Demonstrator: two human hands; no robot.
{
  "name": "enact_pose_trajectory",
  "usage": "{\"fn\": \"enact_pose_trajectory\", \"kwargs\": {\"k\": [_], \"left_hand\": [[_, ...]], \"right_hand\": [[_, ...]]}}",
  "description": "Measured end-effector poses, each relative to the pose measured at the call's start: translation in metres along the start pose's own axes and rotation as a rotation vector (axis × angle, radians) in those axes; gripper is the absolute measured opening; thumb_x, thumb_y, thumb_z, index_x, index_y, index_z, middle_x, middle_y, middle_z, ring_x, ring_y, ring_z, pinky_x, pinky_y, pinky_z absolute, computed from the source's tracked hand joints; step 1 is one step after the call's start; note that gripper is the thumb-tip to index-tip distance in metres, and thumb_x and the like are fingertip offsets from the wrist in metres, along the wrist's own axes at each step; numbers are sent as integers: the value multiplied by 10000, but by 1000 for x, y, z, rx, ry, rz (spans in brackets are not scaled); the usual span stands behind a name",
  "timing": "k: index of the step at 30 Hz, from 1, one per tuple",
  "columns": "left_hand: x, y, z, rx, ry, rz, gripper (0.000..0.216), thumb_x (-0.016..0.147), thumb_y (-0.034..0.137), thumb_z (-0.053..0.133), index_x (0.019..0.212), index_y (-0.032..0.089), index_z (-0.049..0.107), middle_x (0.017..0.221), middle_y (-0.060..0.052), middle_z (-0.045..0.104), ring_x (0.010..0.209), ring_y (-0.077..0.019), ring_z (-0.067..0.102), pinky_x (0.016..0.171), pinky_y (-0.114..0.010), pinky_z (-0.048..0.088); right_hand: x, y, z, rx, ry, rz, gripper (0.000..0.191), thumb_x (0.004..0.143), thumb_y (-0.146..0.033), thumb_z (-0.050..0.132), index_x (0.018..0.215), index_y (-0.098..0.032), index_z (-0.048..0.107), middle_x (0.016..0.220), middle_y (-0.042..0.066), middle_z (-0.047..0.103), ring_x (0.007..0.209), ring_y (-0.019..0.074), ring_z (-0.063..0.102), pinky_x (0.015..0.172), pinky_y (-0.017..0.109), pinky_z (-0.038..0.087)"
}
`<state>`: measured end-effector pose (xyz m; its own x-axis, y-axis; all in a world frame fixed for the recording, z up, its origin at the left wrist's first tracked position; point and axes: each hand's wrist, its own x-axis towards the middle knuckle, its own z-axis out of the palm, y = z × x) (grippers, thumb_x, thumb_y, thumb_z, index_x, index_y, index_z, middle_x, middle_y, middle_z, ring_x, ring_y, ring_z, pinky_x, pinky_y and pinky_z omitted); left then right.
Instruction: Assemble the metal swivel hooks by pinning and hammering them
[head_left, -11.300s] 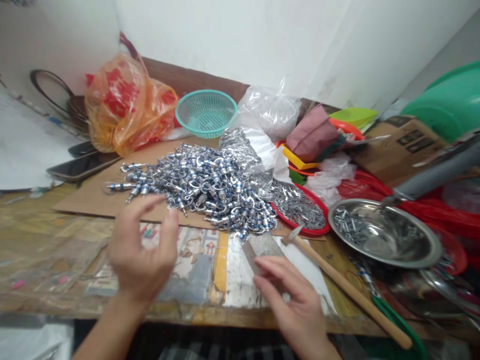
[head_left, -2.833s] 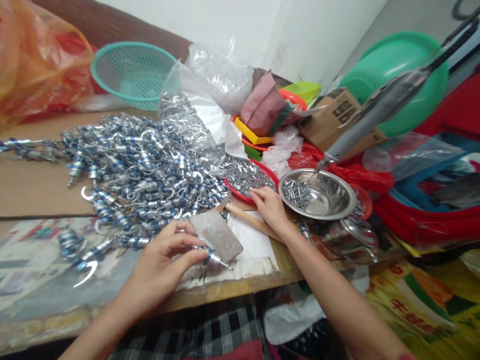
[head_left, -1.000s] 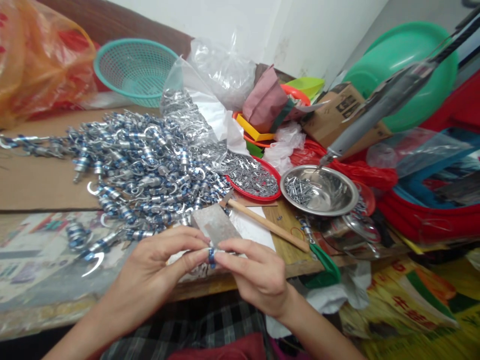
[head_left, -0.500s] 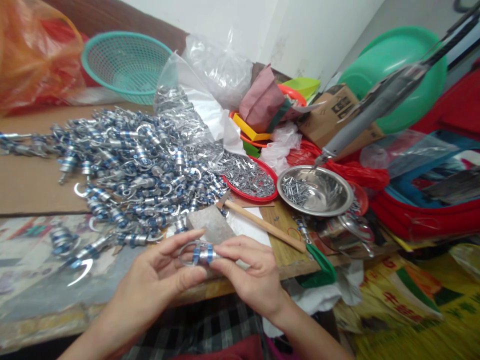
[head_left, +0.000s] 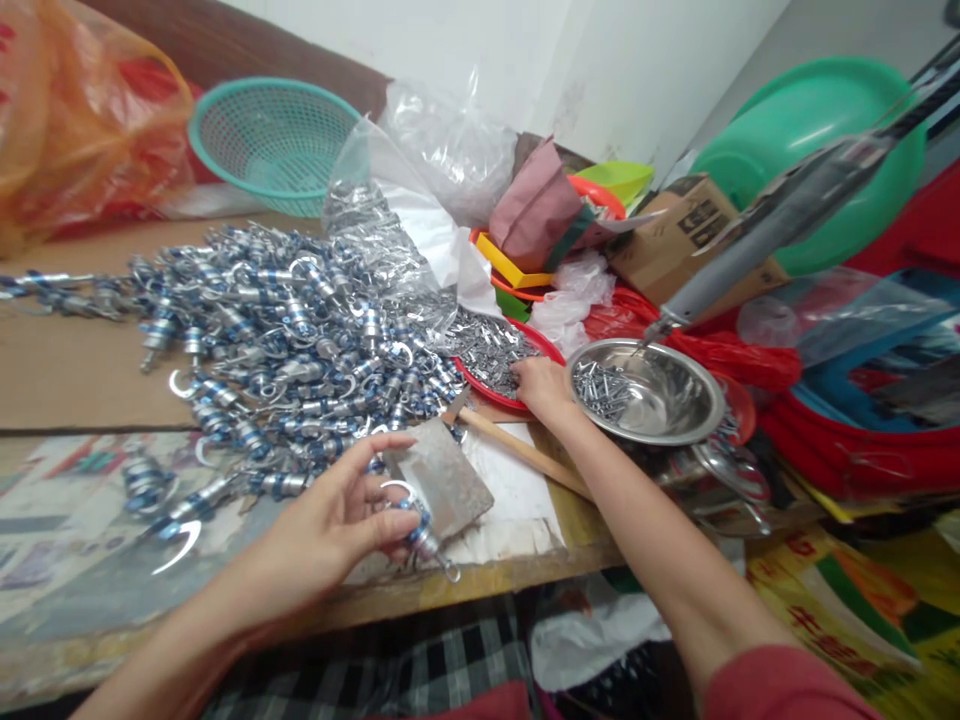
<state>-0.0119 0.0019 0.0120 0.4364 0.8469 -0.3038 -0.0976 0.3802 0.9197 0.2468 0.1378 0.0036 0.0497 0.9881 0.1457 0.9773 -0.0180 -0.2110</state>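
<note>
My left hand (head_left: 367,510) is closed on a silver-and-blue metal fitting (head_left: 421,535) with a curved hook at one end and a small ring at the other. It holds the fitting at the near edge of a flat metal block (head_left: 442,475). Over to the right, my right hand (head_left: 544,388) reaches into a red plate (head_left: 551,345) of small metal pieces (head_left: 491,352). Its fingertips are bent down among the pieces, and what they grip, if anything, is hidden. A wooden-handled hammer (head_left: 525,450) lies beside the block, partly under my right forearm.
A large heap of similar fittings (head_left: 285,330) covers the table's left side. A steel bowl (head_left: 690,400) with metal pins stands right of the plate, under a hanging grey screwdriver-like tool (head_left: 765,230). A turquoise basket (head_left: 274,130) and clear plastic bags (head_left: 457,140) sit at the back.
My right hand has let go of the fitting and moved forward and right to the red plate. My left hand keeps the fitting, now tilted with its ring end toward me.
</note>
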Motion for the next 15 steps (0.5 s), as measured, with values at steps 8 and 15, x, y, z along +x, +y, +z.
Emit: {"fn": "enact_pose_trajectory", "kwargs": {"k": [8, 15], "left_hand": [[11, -9, -11, -124, 54, -1, 646, 614, 135, 739, 1144, 252, 388, 734, 33, 642, 647, -161, 653, 632, -296, 529], [11, -15, -12, -130, 30, 37, 614, 635, 117, 727, 1143, 243, 407, 722, 31, 663, 646, -150, 643, 655, -300, 521]], "right_hand": [[-36, -25, -25, 243, -28, -62, 256, 893, -228, 443, 1008, -134, 650, 930, 91, 679, 859, 170, 630, 762, 286, 489], [-114, -81, -34, 787, -478, -356, 171, 808, -207, 582, 678, -128, 660, 578, -29, 578, 545, 77, 516, 511, 189, 392]]}}
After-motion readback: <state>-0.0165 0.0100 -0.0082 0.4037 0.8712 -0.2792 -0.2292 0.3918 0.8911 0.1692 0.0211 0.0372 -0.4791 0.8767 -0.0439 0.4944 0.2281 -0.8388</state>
